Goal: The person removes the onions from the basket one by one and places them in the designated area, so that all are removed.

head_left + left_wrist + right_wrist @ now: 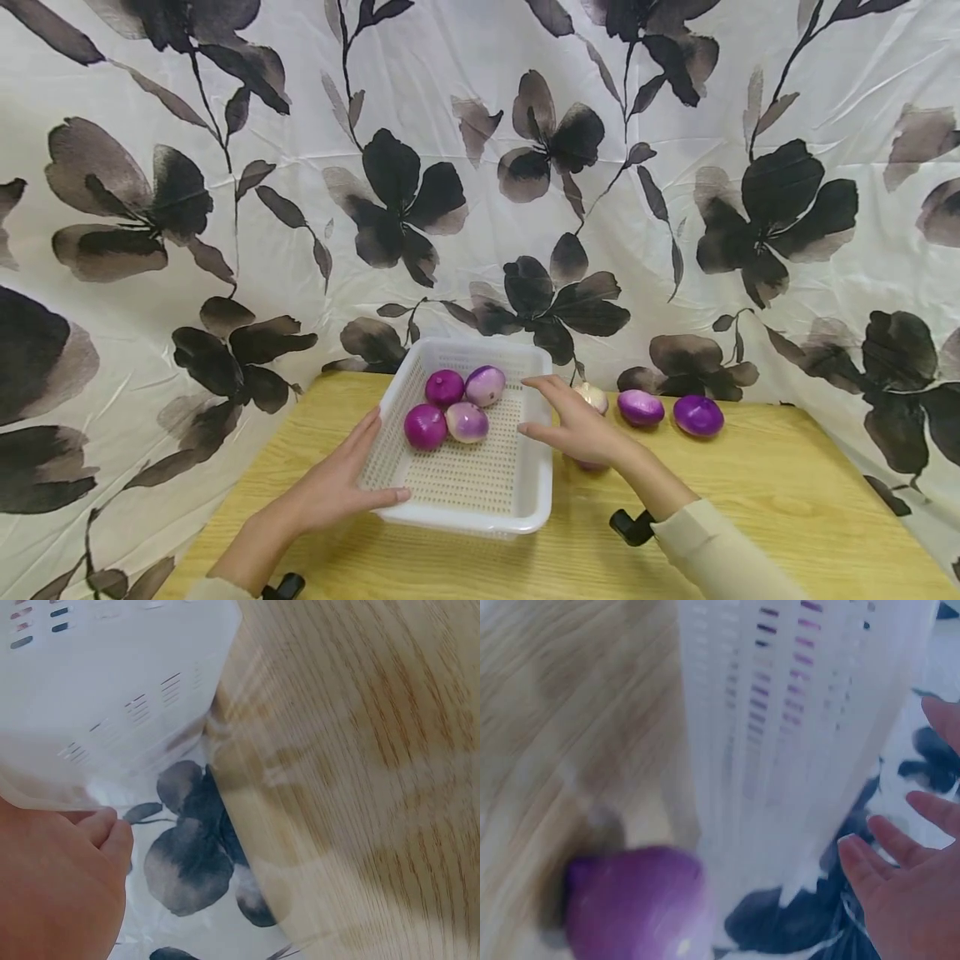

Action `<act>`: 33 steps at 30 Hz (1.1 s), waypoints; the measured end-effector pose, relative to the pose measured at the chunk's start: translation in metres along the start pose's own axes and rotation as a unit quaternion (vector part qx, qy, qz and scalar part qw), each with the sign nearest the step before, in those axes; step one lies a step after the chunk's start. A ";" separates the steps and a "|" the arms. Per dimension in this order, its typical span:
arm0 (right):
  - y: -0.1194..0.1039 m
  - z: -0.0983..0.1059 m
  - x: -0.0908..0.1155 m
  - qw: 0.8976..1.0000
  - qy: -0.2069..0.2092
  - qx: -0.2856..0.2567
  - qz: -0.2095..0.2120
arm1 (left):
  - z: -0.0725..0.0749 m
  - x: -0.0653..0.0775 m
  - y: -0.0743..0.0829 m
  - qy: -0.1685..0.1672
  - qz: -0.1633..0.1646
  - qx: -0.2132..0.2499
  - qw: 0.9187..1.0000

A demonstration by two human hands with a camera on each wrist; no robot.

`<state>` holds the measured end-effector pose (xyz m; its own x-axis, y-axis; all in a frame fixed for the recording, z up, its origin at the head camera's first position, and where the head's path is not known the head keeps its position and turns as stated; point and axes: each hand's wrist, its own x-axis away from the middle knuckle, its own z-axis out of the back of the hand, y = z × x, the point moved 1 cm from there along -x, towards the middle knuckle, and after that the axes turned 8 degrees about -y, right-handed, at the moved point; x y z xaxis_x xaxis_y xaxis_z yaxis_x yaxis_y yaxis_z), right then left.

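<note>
A white perforated plastic basket [536, 492] holds several purple onions [425, 427] toward its back left in the head view. My left hand [330, 492] holds the basket's left side, with the thumb over the front left rim and the fingers along the outer wall. In the left wrist view, the fingertips of the left hand [67, 877] go in under the basket's rim. My right hand [581, 425] hovers at the right rim, its fingers spread and holding nothing. The right wrist view shows a purple onion [641, 904] on the table beside the basket wall [772, 765].
Right of the basket on the wooden table [757, 500] lie a pale onion [592, 397], partly behind my right hand, and two purple onions, one nearer [641, 408] and one farther right [698, 416]. A floral cloth [465, 75] hangs behind the table.
</note>
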<state>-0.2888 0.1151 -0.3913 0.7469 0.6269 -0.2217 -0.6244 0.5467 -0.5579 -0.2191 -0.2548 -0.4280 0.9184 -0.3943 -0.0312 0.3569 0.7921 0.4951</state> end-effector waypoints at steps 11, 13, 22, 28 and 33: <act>-0.017 -0.040 -0.051 0.995 -0.095 0.038 -0.008 | 0.002 0.001 -0.001 0.003 -0.001 -0.012 1.000; -0.019 -0.045 -0.057 0.991 -0.113 0.064 -0.022 | 0.001 0.002 -0.001 0.004 -0.001 -0.009 1.000; -0.013 -0.057 -0.071 0.986 -0.145 0.066 -0.056 | -0.001 0.001 0.001 0.001 0.006 0.000 1.000; -0.009 -0.060 -0.076 0.986 -0.156 0.050 -0.034 | -0.001 0.001 0.000 -0.001 0.008 -0.007 1.000; -0.008 -0.061 -0.078 0.983 -0.175 0.052 -0.035 | -0.001 0.001 0.001 -0.003 0.009 -0.008 1.000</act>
<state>-0.3284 0.0277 -0.4188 0.6759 0.7283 0.1130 -0.6078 0.6376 -0.4734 -0.2179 -0.2543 -0.4285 0.9237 -0.3827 -0.0183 0.3436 0.8062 0.4816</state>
